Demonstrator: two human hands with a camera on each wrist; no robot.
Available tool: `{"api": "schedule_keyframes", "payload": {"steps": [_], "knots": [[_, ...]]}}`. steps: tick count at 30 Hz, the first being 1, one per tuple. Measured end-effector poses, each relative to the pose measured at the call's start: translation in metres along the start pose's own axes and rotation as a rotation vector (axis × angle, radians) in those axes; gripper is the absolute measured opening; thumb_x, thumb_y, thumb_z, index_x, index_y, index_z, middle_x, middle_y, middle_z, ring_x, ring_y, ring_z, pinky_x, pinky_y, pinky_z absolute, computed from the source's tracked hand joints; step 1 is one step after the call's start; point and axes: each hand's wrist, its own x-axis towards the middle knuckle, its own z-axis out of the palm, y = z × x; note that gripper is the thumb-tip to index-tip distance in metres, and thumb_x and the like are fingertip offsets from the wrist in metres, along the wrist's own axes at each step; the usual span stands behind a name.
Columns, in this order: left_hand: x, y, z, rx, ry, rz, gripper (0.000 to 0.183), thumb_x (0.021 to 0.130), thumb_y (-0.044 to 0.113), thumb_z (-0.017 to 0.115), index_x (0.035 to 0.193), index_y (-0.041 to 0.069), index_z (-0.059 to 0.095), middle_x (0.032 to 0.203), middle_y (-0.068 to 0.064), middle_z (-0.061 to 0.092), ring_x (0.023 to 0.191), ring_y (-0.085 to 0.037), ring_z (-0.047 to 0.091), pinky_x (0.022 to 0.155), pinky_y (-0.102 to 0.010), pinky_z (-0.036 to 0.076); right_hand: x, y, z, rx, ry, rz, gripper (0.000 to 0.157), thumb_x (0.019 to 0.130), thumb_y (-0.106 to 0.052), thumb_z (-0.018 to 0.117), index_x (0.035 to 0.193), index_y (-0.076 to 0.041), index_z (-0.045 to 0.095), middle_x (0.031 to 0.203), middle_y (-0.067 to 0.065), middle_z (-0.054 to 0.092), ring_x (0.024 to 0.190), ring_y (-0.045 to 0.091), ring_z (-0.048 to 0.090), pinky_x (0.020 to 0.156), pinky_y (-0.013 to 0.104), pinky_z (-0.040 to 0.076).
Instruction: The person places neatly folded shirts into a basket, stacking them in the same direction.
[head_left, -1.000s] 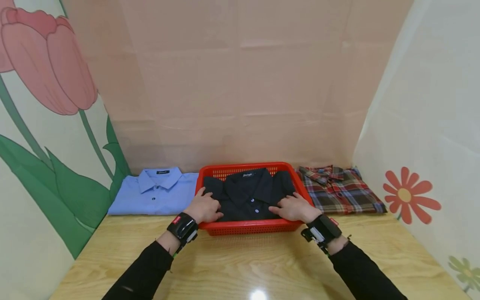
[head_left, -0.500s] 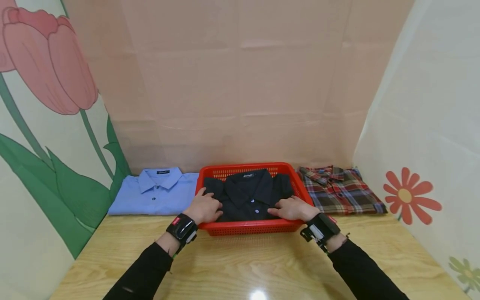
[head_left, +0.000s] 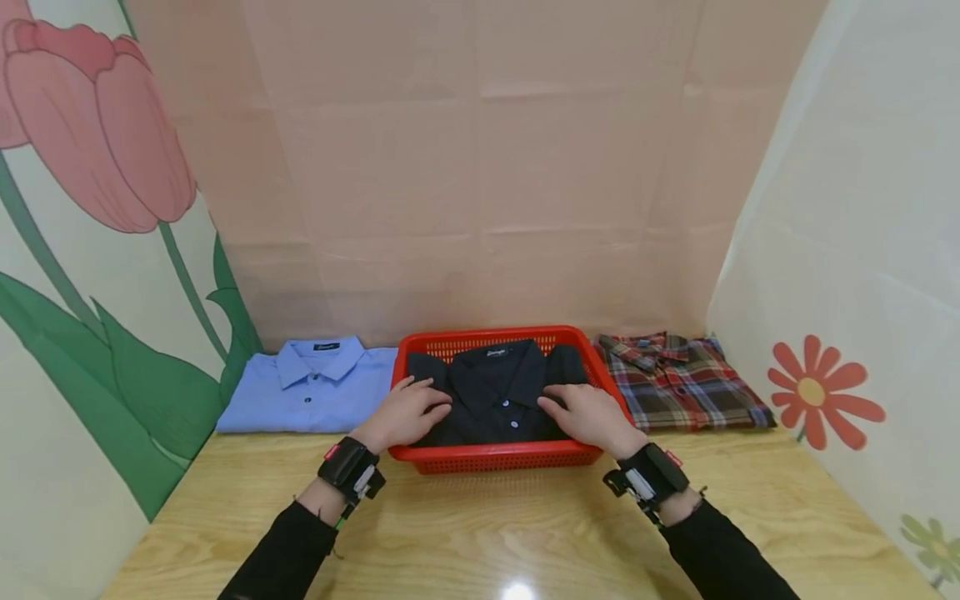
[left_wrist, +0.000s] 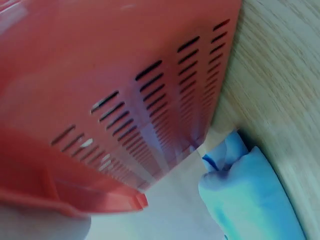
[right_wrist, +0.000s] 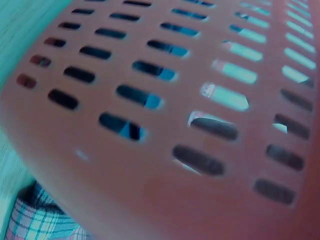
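A folded black button-up shirt (head_left: 480,417) lies collar up in the red plastic basket (head_left: 495,457). My left hand (head_left: 405,413) is over the basket's left front corner, its fingers loosely bent above the shirt's left side. Over the right front corner, my right hand (head_left: 594,417) has its fingers relaxed above the shirt's right side. Whether the fingertips touch the cloth cannot be told. In the left wrist view, part of the left hand (left_wrist: 40,225) shows beside the rim. The right wrist view is filled by the slotted basket wall (right_wrist: 115,175), with no fingers visible.
A folded light blue shirt (head_left: 307,396) lies left of the basket, close to it. On the right is a folded plaid shirt (head_left: 682,383). All stand on a wooden table (head_left: 480,533) against a tan back sheet (head_left: 480,183), between flower-printed side sheets.
Both hands have risen slightly from the black shirt's front, fingertips moving up and away from me. The left wrist has shifted a little leftward. The basket and shirts look essentially unmoved.
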Motion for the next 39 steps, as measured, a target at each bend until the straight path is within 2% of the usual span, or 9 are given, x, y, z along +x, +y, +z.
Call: {"api": "schedule_keyframes", "payload": {"steps": [5, 10, 14, 18, 21, 27, 34, 39], "knots": [[-0.010, -0.007, 0.002, -0.077, 0.105, 0.033, 0.032, 0.101, 0.026, 0.054, 0.123, 0.007, 0.068, 0.127, -0.010, 0.066, 0.136, -0.034, 0.046, 0.115, -0.053, 0.030, -0.007, -0.015, -0.001, 0.046, 0.068, -0.034, 0.043, 0.097, -0.040, 0.059, 0.125, -0.009, 0.068, 0.121, 0.010, 0.070, 0.109, 0.029, 0.066, 0.093, 0.051, 0.052], [-0.022, -0.013, 0.003, -0.191, 0.268, 0.008, 0.029, 0.100, 0.024, 0.057, 0.121, 0.008, 0.069, 0.128, -0.012, 0.065, 0.135, -0.031, 0.048, 0.112, -0.051, 0.036, -0.012, -0.037, 0.004, 0.111, 0.129, -0.107, 0.040, 0.096, -0.037, 0.061, 0.124, -0.010, 0.068, 0.124, 0.008, 0.068, 0.112, 0.027, 0.065, 0.096, 0.048, 0.051], [-0.031, -0.019, 0.002, -0.205, 0.365, -0.036, 0.028, 0.098, 0.021, 0.060, 0.120, 0.008, 0.069, 0.129, -0.013, 0.063, 0.128, -0.031, 0.053, 0.108, -0.052, 0.041, -0.011, -0.058, 0.012, 0.140, 0.132, -0.136, 0.039, 0.096, -0.038, 0.062, 0.125, -0.012, 0.068, 0.126, 0.006, 0.067, 0.113, 0.024, 0.064, 0.097, 0.046, 0.051], [-0.040, -0.026, 0.000, -0.209, 0.396, -0.095, 0.028, 0.098, 0.020, 0.060, 0.121, 0.006, 0.068, 0.129, -0.011, 0.063, 0.121, -0.029, 0.057, 0.103, -0.051, 0.046, -0.008, -0.076, 0.020, 0.155, 0.125, -0.151, 0.037, 0.095, -0.037, 0.064, 0.124, -0.015, 0.068, 0.124, 0.004, 0.068, 0.111, 0.022, 0.065, 0.096, 0.045, 0.052], [-0.047, -0.030, -0.002, -0.204, 0.429, -0.117, 0.025, 0.098, 0.020, 0.060, 0.118, 0.007, 0.070, 0.120, -0.008, 0.067, 0.111, -0.025, 0.062, 0.097, -0.048, 0.051, -0.008, -0.087, 0.023, 0.166, 0.129, -0.174, 0.036, 0.095, -0.038, 0.063, 0.123, -0.016, 0.069, 0.121, 0.002, 0.068, 0.108, 0.020, 0.065, 0.091, 0.043, 0.054], [-0.058, -0.034, -0.001, -0.173, 0.478, -0.110, 0.019, 0.099, 0.019, 0.060, 0.108, 0.009, 0.073, 0.102, -0.004, 0.070, 0.094, -0.018, 0.064, 0.085, -0.042, 0.056, -0.008, -0.105, 0.027, 0.168, 0.146, -0.222, 0.033, 0.095, -0.038, 0.063, 0.119, -0.017, 0.070, 0.115, 0.000, 0.070, 0.098, 0.017, 0.067, 0.083, 0.039, 0.057], [-0.062, -0.039, -0.001, -0.168, 0.487, -0.120, 0.017, 0.098, 0.017, 0.061, 0.108, 0.010, 0.073, 0.100, -0.003, 0.070, 0.090, -0.016, 0.064, 0.080, -0.039, 0.057, -0.007, -0.120, 0.027, 0.188, 0.155, -0.249, 0.032, 0.096, -0.037, 0.062, 0.119, -0.017, 0.071, 0.114, 0.000, 0.071, 0.097, 0.016, 0.068, 0.081, 0.038, 0.057], [-0.064, -0.046, -0.003, -0.132, 0.511, -0.105, 0.016, 0.097, 0.015, 0.061, 0.105, 0.009, 0.074, 0.099, -0.005, 0.072, 0.090, -0.018, 0.067, 0.078, -0.041, 0.057, -0.005, -0.132, 0.028, 0.219, 0.120, -0.267, 0.032, 0.096, -0.036, 0.062, 0.120, -0.017, 0.070, 0.113, 0.000, 0.071, 0.098, 0.015, 0.068, 0.083, 0.037, 0.057]]}}
